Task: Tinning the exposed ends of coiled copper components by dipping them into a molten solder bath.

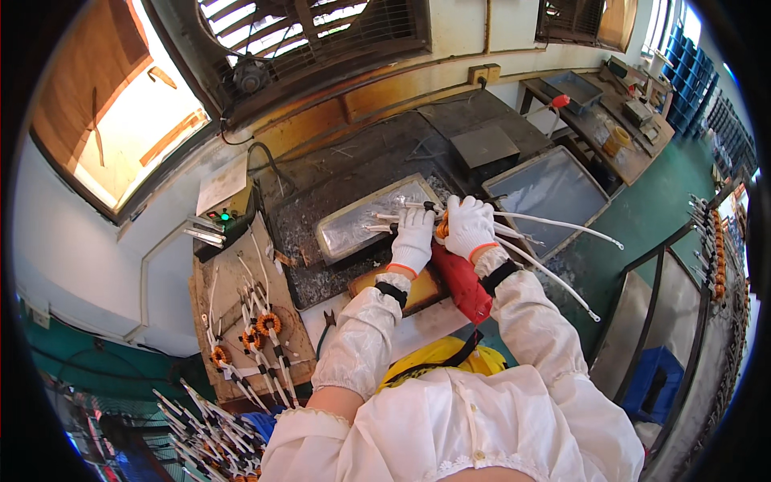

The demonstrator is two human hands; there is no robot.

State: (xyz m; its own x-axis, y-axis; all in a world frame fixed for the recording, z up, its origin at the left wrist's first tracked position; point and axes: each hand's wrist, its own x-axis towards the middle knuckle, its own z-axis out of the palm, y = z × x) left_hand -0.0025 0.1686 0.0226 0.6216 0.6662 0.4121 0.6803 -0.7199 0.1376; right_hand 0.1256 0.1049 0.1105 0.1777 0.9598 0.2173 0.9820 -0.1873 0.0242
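In front of me, both gloved hands are closed on one ring-shaped wire coil [441,227] with orange windings and long white leads. My left hand [413,238] grips the leads on its left side, where the short ends [384,222] reach over a rectangular tray [323,243] of shiny, silvery metal. My right hand [470,227] wraps round the coil itself and hides most of it. From beyond the right hand, long white leads [554,279] with metal lug ends stick out to the right. A red object [462,283] lies below the right hand.
Several finished-looking coils [267,324] lie on a board at left, beside pliers [328,318]. A bundle of leads [210,434] stands lower left. A shallow pan [554,193] and a dark metal box [485,146] are at right. A control box [225,215] has a green light.
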